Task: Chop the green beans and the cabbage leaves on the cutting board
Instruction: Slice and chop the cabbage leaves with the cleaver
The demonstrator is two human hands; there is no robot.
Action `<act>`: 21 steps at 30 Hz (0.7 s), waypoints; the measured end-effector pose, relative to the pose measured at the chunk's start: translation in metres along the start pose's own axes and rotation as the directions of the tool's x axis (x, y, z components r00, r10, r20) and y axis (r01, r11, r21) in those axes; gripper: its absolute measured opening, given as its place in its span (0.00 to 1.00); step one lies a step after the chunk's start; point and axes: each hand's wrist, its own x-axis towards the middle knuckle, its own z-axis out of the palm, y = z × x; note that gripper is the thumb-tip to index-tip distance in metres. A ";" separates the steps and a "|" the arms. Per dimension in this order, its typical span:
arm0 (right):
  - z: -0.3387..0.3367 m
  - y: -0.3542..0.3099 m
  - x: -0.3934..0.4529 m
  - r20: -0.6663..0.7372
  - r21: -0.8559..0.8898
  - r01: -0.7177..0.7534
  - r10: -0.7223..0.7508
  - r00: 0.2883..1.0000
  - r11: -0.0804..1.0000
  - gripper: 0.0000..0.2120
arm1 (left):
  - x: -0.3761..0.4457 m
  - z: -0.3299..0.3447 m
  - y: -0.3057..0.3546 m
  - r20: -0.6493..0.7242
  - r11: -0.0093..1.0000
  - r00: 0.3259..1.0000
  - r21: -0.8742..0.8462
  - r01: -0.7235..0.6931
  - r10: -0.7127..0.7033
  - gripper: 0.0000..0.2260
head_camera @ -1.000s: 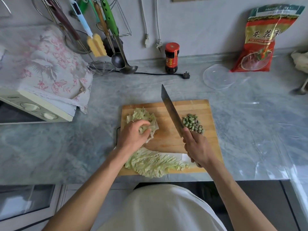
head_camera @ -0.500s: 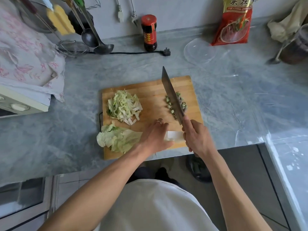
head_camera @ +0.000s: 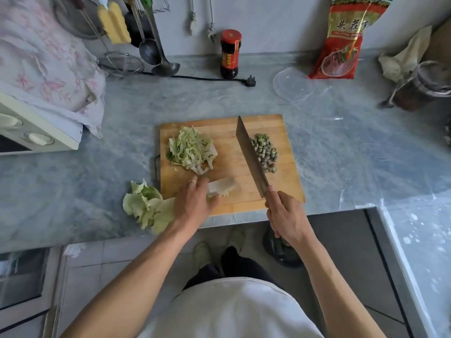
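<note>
Since half a second back the whole leaf has slid left, so its leafy end now hangs off the board onto the bench, and the left hand has moved with it.

Bench (head_camera: pixel 341 147) is grey stone, board (head_camera: pixel 290 189) sits mid-bench near the front edge. Leaf (head_camera: pixel 146 206) lies across the board's near left corner, pale stem end pointing right toward the cleaver. It looks light and floppy at the green end, stiffer and crisper at the white rib, so I'd pin it by the rib, fingertips tucked back. Shreds (head_camera: pixel 192 150) are piled far left on the board, loose and easy to scatter. Cleaver (head_camera: pixel 249 152) is raised at a slant, probably the heavy item here. Beans (head_camera: pixel 264 152), already cut small, sit right of the blade.

Left hand (head_camera: pixel 195 203) presses the leaf's rib, fingers curled over it. Right hand (head_camera: pixel 285 215) is wrapped tight round the cleaver handle.
</note>
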 end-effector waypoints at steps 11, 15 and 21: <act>-0.015 0.002 0.017 0.162 -0.120 0.043 -0.023 0.987 0.992 0.33 | -0.006 0.023 0.034 -0.104 0.980 0.984 0.150 -0.130 0.146 0.22; -0.019 0.003 0.028 0.223 -0.118 0.133 -0.105 0.969 0.984 0.32 | -0.010 0.021 0.048 -0.122 0.980 0.991 0.195 -0.032 0.056 0.24; -0.024 0.008 0.033 0.348 -0.058 0.222 -0.188 0.918 0.973 0.29 | -0.011 0.016 0.036 -0.178 0.986 0.984 0.167 0.003 0.027 0.21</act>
